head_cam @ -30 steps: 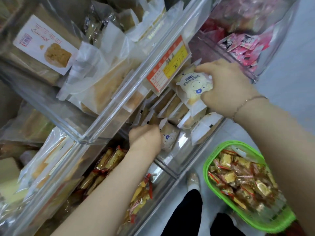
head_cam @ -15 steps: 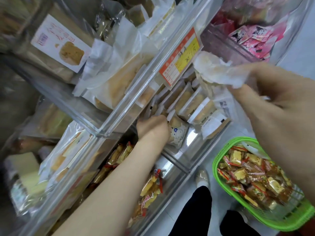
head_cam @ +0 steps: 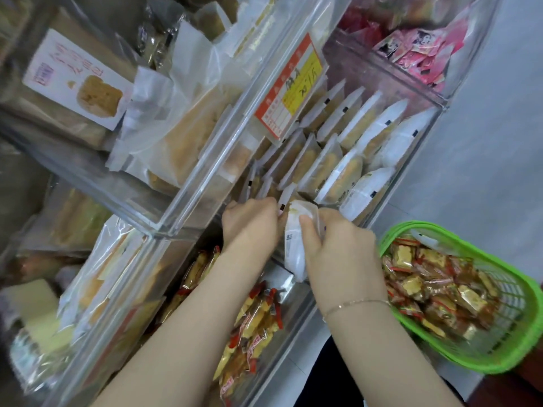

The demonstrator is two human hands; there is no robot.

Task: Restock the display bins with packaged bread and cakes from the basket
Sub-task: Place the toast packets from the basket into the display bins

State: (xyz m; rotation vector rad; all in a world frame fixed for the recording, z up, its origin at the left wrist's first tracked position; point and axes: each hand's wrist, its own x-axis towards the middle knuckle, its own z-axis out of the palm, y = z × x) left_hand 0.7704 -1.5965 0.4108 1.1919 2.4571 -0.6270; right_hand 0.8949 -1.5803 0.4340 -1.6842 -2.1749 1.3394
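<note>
I see clear, hard plastic display bins (head_cam: 408, 160) with glossy walls, stacked in tiers. The middle bin holds flat, matte white packets of bread (head_cam: 349, 171) standing on edge in slanted rows, golden slices showing through small windows. An orange and yellow price tag (head_cam: 289, 89) hangs on the rim of the bin above, over that bin's far left corner.

My right hand (head_cam: 338, 248) is closed around one soft white packet (head_cam: 296, 233), thumb across its printed face, at the near edge of the middle bin. A thin chain bracelet (head_cam: 355, 304) circles that wrist. My left hand (head_cam: 249, 221) is curled into a loose fist just beside the packet, its knuckles against the nearest standing packets; I cannot tell whether it grips anything.

The green plastic mesh basket (head_cam: 505, 289) sits at my right forearm, filled with crinkly clear-wrapped cakes (head_cam: 435, 280) with red trim. The lower bin, under my left forearm, holds similar glossy red-trimmed snacks (head_cam: 255, 330). The upper right bin carries pink wrappers (head_cam: 417, 51); the upper left bin holds frosted bags of sliced bread (head_cam: 182, 124).
</note>
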